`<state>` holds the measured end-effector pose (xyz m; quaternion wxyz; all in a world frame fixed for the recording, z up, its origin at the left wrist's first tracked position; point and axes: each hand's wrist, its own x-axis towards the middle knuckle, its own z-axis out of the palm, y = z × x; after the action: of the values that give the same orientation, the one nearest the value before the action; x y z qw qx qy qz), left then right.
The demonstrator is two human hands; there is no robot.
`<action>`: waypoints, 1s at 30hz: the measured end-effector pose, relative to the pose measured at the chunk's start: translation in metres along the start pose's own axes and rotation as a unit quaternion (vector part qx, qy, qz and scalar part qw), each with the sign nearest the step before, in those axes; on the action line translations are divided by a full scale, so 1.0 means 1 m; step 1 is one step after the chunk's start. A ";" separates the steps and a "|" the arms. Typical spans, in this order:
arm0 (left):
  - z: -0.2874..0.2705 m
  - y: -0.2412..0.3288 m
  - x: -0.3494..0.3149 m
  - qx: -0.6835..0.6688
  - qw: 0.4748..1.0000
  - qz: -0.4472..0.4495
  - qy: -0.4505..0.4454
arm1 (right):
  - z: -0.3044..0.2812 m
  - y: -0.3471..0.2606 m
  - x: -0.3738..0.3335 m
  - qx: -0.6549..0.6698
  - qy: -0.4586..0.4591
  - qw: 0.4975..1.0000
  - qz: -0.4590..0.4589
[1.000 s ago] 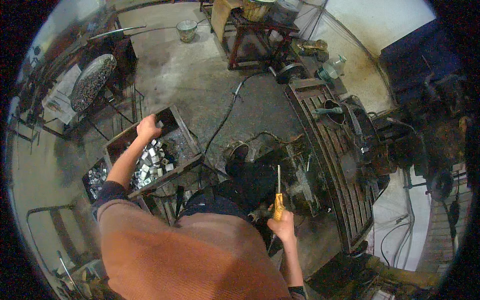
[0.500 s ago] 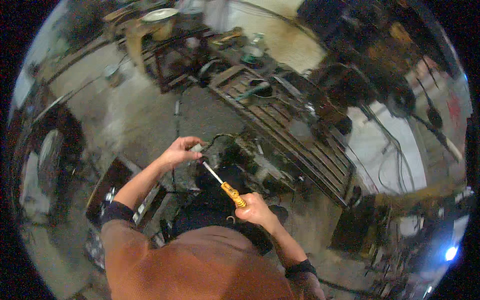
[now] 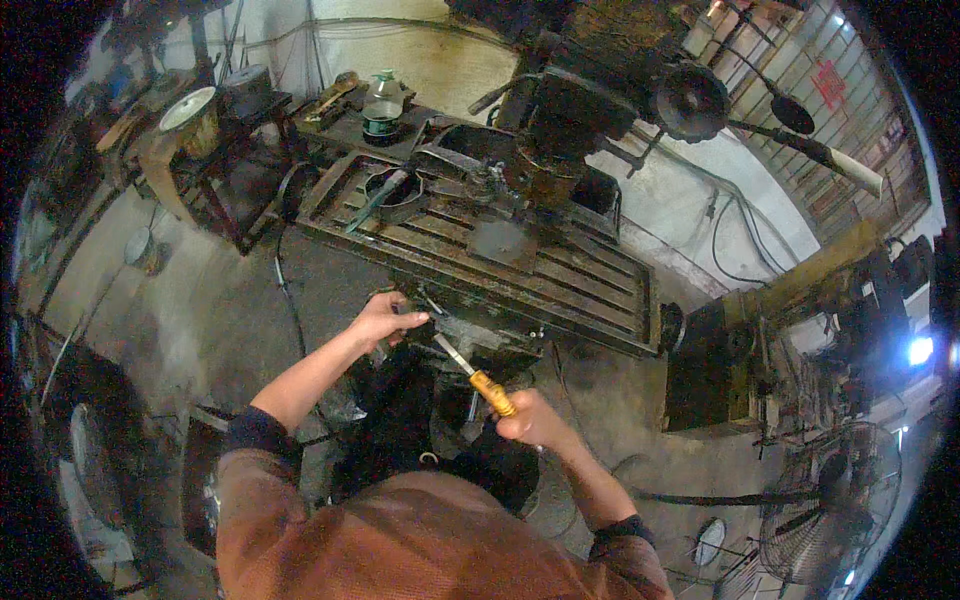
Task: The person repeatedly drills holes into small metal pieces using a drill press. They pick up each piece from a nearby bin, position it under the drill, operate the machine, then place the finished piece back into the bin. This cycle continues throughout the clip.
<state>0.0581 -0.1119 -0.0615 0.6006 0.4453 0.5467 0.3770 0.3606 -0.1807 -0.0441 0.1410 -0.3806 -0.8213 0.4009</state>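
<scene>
My right hand is wrapped round the end of a yellow-handled screwdriver. Its straight metal shaft slants up and left, toward my left hand. There the thumb and fingers are closed at a small dark piece by the shaft's far end. What exactly these fingers pinch is too small and dark to make out. Both hands are held in front of my body, just short of a long slotted machine table.
On the machine table stand a round dark pan and a green-handled brush. A clear bottle is behind them. The dark machine head overhangs the table. A wooden cabinet and a fan are at right.
My view has turned, so the machine table now lies more squarely ahead. Both hands hold much the same pose, the screwdriver still between them; a pale bit seen at my left fingers no longer shows.
</scene>
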 end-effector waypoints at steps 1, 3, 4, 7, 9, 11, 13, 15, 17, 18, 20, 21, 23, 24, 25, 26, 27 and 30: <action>0.005 -0.001 0.010 -0.009 1.000 0.009 -0.001 | -0.016 -0.012 -0.003 -0.014 0.043 0.997 0.056; 0.027 0.013 0.037 -0.055 0.998 0.033 -0.009 | -0.061 0.005 0.003 -0.063 0.056 0.978 0.190; 0.026 0.023 0.047 -0.072 0.996 0.037 -0.031 | -0.073 0.010 0.012 -0.034 0.059 0.979 0.191; 0.023 0.041 0.082 -0.050 0.992 0.072 -0.086 | -0.098 -0.001 0.055 -0.090 0.168 0.954 0.229; 0.032 0.068 0.100 0.032 0.991 0.114 -0.061 | -0.101 0.047 0.086 -0.072 0.253 0.939 0.221; 0.079 0.094 0.101 0.112 0.982 0.146 0.034 | -0.132 0.052 0.083 0.043 0.173 0.948 0.265; 0.084 0.113 0.108 0.271 0.932 0.202 0.134 | -0.134 0.060 0.089 0.040 0.115 0.964 0.235; 0.077 0.100 0.138 0.410 0.827 0.311 0.228 | -0.133 0.064 0.082 0.094 0.075 0.977 0.176; 0.081 0.096 0.151 0.491 0.761 0.335 0.261 | -0.134 0.047 0.063 0.160 0.140 0.970 0.119; 0.083 0.099 0.153 0.512 0.757 0.326 0.240 | -0.133 0.042 0.053 0.189 0.176 0.962 0.092; 0.079 0.101 0.157 0.556 0.747 0.306 0.200 | -0.119 0.107 0.053 0.141 0.158 0.967 0.139; 0.077 0.096 0.160 0.543 0.746 0.330 0.199 | -0.112 0.110 0.052 0.171 0.158 0.962 0.140; 0.078 0.099 0.158 0.546 0.763 0.308 0.157 | -0.098 0.134 0.048 0.197 0.158 0.957 0.143; 0.076 0.101 0.156 0.549 0.770 0.295 0.139 | -0.094 0.140 0.049 0.171 0.161 0.959 0.160; 0.074 0.100 0.154 0.534 0.774 0.312 0.135 | -0.091 0.146 0.049 0.144 0.163 0.960 0.177; 0.072 0.099 0.152 0.520 0.778 0.329 0.131 | -0.086 0.151 0.049 0.117 0.166 0.960 0.194; 0.070 0.098 0.150 0.506 0.781 0.345 0.127 | -0.078 0.165 0.052 0.117 0.205 0.954 0.188; 0.069 0.098 0.151 0.542 0.768 0.323 0.113 | -0.082 0.108 0.053 -0.020 0.234 0.950 0.208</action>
<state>0.1480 0.0531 -0.0170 0.0364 0.8014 0.5477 0.2377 0.4244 -0.0546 -0.0790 0.2351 -0.6288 -0.6758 0.3044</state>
